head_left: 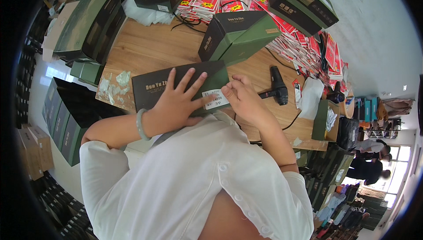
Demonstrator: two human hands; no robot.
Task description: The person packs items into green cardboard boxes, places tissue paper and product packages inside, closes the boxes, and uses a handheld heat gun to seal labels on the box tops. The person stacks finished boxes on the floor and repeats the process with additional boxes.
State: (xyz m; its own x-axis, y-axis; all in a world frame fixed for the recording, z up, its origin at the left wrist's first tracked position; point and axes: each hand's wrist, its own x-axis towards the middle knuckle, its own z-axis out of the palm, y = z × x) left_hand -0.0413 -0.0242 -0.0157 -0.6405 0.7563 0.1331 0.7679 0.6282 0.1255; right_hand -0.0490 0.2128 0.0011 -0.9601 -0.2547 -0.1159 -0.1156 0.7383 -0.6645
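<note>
Head view. Dark green shoe box (176, 85), long and flat, gold lettering on the near side panel, lying on the wooden table (150, 46) at its near edge, just in front of the white-shirted torso. White label (216, 99) on the box's right end face, printed and handwritten marks, content not copied.

Left hand (178, 101): flat on the box lid, palm down, fingers spread wide, pointing up-right toward the label; index tip touching the label's left edge. Open, pressing, not gripping. Pale green bangle (141, 124) on the wrist, forearm entering from the lower left.

Right hand (242, 96): at the box's right end, fingers curled, tips on the label's right edge. Pinching the label or just pressing it down: cannot tell. Forearm running down-right from there.

Around the box:
- Behind it: second green box (240, 35), standing tilted, black end panel facing left.
- Right of it: black heat gun (277, 85) lying on the table, cord trailing toward the near edge.
- Far behind and to the right: fanned stacks of red printed sheets (304, 41) along the table's back.
- Left of it: torn paper scraps (115, 83) on the table's left edge.
- Further left and behind: more green boxes (88, 24) piled, others stacked on the floor.
- Far right, background: other people (372, 158) standing near a doorway, well apart from the box.
</note>
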